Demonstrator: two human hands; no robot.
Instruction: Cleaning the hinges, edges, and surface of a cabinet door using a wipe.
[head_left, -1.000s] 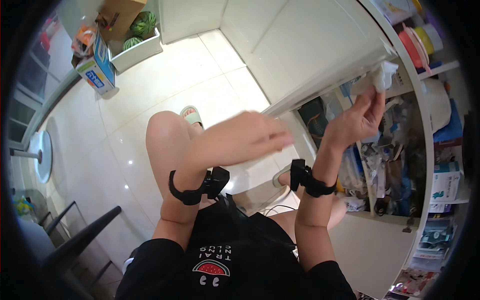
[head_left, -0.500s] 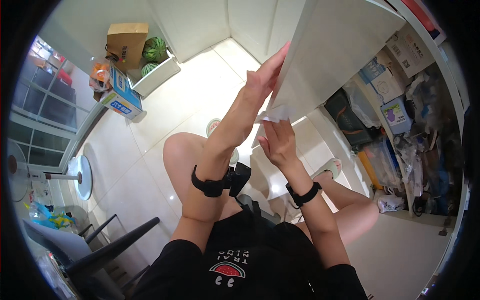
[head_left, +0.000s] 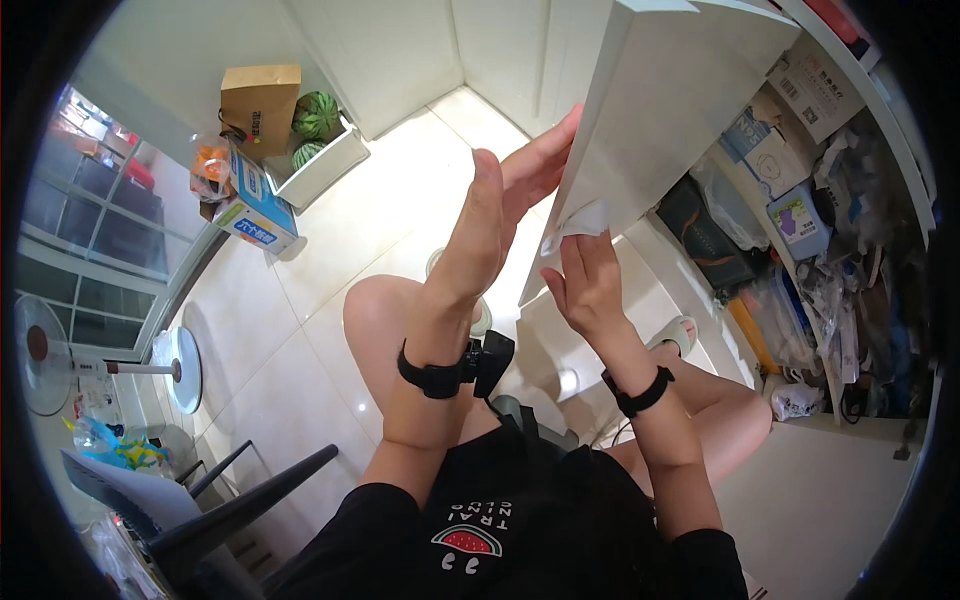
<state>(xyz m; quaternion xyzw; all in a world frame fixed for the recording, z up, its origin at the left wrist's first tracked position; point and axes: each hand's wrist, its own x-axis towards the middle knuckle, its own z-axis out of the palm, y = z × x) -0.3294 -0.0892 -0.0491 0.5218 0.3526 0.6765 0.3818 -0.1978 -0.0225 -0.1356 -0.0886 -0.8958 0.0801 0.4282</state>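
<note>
At 1 o'clock, the cabinet door (head_left: pixel 650 110) looks smooth and faintly glossy. Toward 2 o'clock, the white wipe (head_left: pixel 585 220) is thin, crumpled and matt, like tissue. The floor tiles (head_left: pixel 270 315) at 9 o'clock are polished and reflective. At 10 o'clock, the bag (head_left: pixel 255 112) is dull brown paper, while the carton (head_left: pixel 258 205) is printed cardboard. Clear plastic wrappings (head_left: pixel 845 285) shine, wrinkled, at 3 o'clock. At 6 o'clock, the T-shirt (head_left: pixel 470 480) is matt black cloth; at 8 o'clock, the chair armrest (head_left: pixel 260 495) resembles smooth, dark plastic.

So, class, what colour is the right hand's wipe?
The wipe is white, shown best in the head view.
</note>
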